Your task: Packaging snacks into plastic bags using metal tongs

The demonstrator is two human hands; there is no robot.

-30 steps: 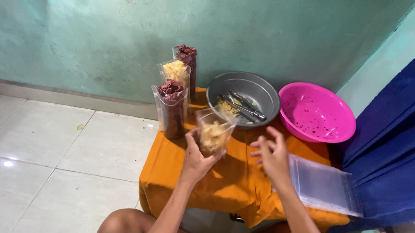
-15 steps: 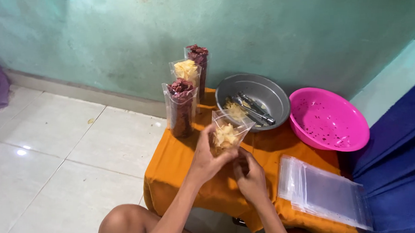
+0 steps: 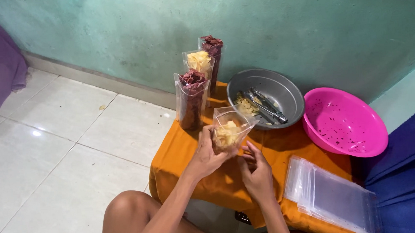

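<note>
My left hand (image 3: 206, 154) grips a small clear plastic bag (image 3: 231, 126) partly filled with pale yellow chips, held open-topped above the orange-covered table (image 3: 186, 159). My right hand (image 3: 255, 169) is just below and right of the bag, fingers curled and touching its lower edge. Behind the bag stand three filled bags: a dark red one (image 3: 192, 99), a yellow one (image 3: 199, 63) and another dark red one (image 3: 212, 48). A grey metal bowl (image 3: 281, 87) holds yellow chips and metal tongs (image 3: 266, 106).
A pink plastic colander (image 3: 345, 123) sits right of the bowl. A stack of empty clear bags (image 3: 330, 194) lies at the table's right front. Blue fabric (image 3: 403, 168) is at the right. A teal wall, white floor tiles and my knee (image 3: 127, 208) surround the table.
My right hand came in from the stack of empty bags to the bottom of the held bag. The view shifted left and closer.
</note>
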